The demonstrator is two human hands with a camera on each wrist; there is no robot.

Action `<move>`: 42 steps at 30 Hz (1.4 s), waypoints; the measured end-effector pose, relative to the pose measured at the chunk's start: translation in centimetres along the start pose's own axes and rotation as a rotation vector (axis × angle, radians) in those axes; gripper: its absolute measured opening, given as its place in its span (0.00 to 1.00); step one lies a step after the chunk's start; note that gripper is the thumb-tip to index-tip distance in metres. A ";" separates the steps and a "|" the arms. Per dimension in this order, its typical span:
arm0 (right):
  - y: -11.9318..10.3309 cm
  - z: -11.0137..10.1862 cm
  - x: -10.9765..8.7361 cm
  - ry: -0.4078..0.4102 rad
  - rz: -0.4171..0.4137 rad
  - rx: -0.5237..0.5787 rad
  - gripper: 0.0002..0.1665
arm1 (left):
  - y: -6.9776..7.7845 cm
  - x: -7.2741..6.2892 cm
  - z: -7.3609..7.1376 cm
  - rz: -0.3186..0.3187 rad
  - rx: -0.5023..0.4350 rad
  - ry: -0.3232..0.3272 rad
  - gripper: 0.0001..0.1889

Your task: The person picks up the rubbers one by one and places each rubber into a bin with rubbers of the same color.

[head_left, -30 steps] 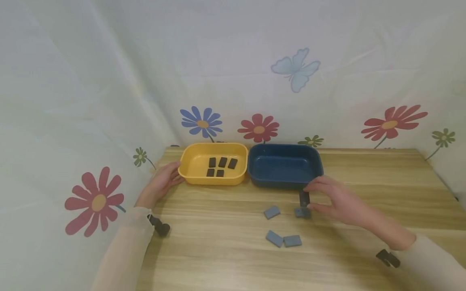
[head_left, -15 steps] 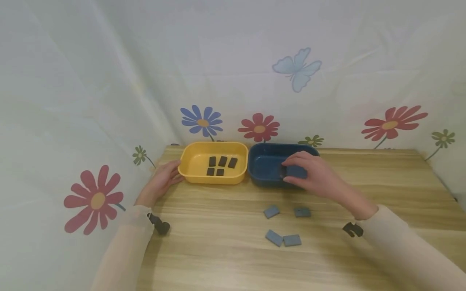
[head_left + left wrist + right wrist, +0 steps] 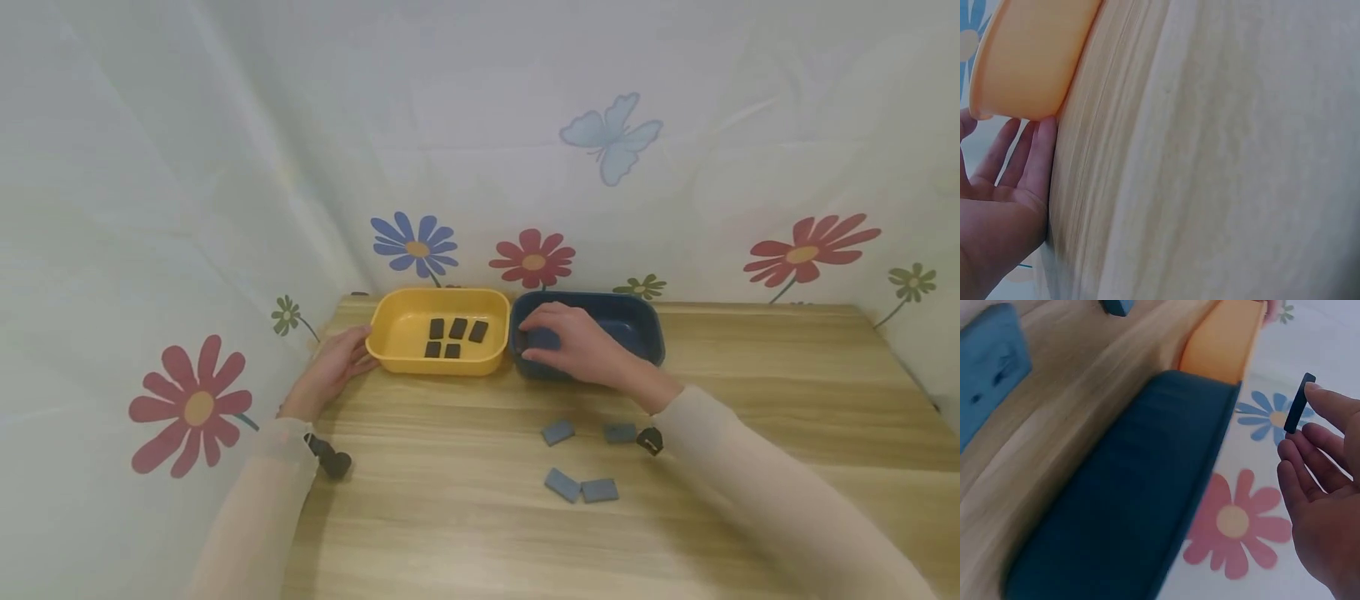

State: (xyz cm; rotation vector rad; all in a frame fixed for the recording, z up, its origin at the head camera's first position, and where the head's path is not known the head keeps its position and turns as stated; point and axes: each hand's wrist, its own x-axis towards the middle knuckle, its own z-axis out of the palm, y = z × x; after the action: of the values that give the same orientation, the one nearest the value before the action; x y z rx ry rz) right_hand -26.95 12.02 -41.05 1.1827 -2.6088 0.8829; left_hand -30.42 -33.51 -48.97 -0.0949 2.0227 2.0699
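Observation:
My left hand [image 3: 337,367] touches the left side of the yellow tub [image 3: 397,337], its fingers extended against the wall in the left wrist view. Several small dark tiles [image 3: 457,328] lie inside that tub. Between thumb and fingertips, my right hand [image 3: 577,343] pinches a thin dark rectangular tile [image 3: 1300,403]. It is held above the tub rims in the right wrist view. From the head, this hand overlaps the left part of the dark blue tub [image 3: 633,321], near where the two tubs meet.
Several blue-grey tiles [image 3: 600,490] lie on the wooden table [image 3: 420,467] in front of the blue tub. One blue-grey tile [image 3: 991,369], close to the right wrist camera, shows dark dots. Behind the table hangs a flower-printed curtain [image 3: 675,208].
My right hand has lifted the dark tile from the table in front of the blue tub and carried it left, over that tub toward the yellow one. The left hand has stayed put.

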 end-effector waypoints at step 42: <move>0.5 8.6 10.5 -0.249 0.185 -0.116 0.17 | -1.8 1.6 -1.1 0.011 0.001 0.024 0.30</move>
State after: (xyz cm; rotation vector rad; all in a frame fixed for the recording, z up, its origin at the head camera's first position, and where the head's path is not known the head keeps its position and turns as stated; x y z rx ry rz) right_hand -33.52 0.69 -44.58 1.0986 -2.9622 0.6366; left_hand -31.68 -34.36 -51.16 -0.1096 2.0420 2.0843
